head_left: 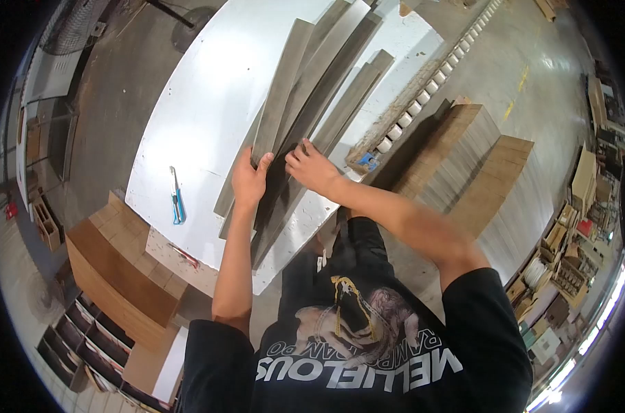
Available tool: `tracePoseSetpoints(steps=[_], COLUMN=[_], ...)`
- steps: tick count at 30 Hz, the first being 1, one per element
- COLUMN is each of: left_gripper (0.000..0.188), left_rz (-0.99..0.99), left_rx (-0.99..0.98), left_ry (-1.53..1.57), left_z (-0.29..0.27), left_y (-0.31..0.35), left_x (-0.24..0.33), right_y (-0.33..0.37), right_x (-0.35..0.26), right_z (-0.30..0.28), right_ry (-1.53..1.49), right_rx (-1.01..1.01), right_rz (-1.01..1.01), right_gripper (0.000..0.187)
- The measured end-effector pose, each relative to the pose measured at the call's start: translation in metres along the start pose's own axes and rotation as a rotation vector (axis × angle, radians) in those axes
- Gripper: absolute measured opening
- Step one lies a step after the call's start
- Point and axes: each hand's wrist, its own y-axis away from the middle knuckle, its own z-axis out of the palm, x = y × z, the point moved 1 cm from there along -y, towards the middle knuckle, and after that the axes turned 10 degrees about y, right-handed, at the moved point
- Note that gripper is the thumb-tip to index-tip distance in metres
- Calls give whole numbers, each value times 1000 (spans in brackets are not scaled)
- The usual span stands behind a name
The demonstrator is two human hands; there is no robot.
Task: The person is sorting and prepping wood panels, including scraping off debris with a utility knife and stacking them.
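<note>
Left grip (pixel 249 177): clamped on your grey board (pixel 282 86).
Grey board: over the surface (pixel 188 124), long axis toward one o'clock from your nearer left grip.
Right grip (pixel 314 168): bent near a dark strip (pixel 331 82); closure unclear.

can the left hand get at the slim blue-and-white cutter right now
Probably yes: the cutter lies uncovered on the white tabletop, though the left hand would likely first have to release its long grey-brown flat strip.

Grey planks (pixel 279 96) (several) on white table (pixel 188 117)
</note>
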Motion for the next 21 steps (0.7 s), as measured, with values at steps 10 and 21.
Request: tracePoseSetpoints(steps=[10, 21], left_gripper=[64, 49], left_rz=[-2, 181], left_rx=[65, 63], left_ry=[-120, -114], left_z=[-7, -1], left_y=[44, 71], left_x=[-37, -36], right_y=[-8, 1], right_x=[9, -6], right_z=[4, 5], right_ry=[-139, -77], right_rx=[-244, -132], right_rz=[-348, -397], right_gripper=[19, 18])
